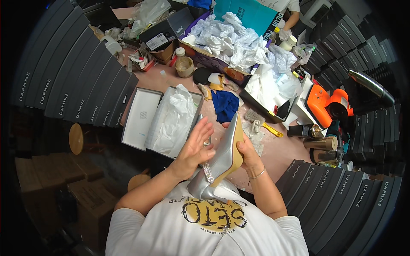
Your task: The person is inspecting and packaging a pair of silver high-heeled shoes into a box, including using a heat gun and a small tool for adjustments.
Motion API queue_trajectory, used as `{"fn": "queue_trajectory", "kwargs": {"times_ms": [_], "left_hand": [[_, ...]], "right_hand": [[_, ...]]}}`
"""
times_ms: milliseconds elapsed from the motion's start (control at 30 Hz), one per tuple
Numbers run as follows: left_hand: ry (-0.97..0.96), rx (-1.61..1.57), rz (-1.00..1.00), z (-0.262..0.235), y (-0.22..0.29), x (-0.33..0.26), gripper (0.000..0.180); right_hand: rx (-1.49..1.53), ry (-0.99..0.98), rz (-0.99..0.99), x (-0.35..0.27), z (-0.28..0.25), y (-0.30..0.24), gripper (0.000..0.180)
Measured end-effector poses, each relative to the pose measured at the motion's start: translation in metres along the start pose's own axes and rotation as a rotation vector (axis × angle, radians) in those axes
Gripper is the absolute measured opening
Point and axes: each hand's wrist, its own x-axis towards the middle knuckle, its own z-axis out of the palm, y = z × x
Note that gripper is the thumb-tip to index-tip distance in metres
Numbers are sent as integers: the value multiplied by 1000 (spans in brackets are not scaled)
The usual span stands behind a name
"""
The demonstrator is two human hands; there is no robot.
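A silver pointed-toe shoe (220, 160) with a tan sole is held up close in front of my chest, its toe pointing away from me. My right hand (249, 152) grips it along the sole side, thumb pressed on the tan sole. A rhinestone strap (208, 171) crosses the shoe's left side. Beside that strap is my left hand (196, 145), its fingers stretched out; whether it touches the shoe I cannot tell. A small silvery piece shows behind its fingers, mostly hidden. To the left an open shoebox (195, 99) holds white tissue paper (174, 116), with its lid (139, 119) alongside.
A blue cloth (225, 106), a yellow-handled brush (273, 130) and a jar (184, 66) lie around the pink table (273, 151). Crumpled paper fills a large box (230, 40) at the back. Dark shoeboxes (72, 81) stack both sides. Far right stands an orange device (320, 104); another person's arm (292, 20) shows behind.
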Motion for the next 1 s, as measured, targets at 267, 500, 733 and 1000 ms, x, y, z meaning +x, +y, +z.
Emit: {"fn": "queue_trajectory", "kwargs": {"times_ms": [267,500,733,1000], "left_hand": [[-290,-596,-616,-32,-45,-4,45],[54,-241,-272,-41,-44,9,52],[97,-171,-154,-31,-47,4,53],[203,81,-8,-41,-65,-2,48]], "right_hand": [[-222,119,-192,20,8,-2,67],[-884,245,-217,-9,14,-16,23],[-930,292,-253,-9,38,-7,15],[-1007,310,-362,-8,46,-1,11]]}}
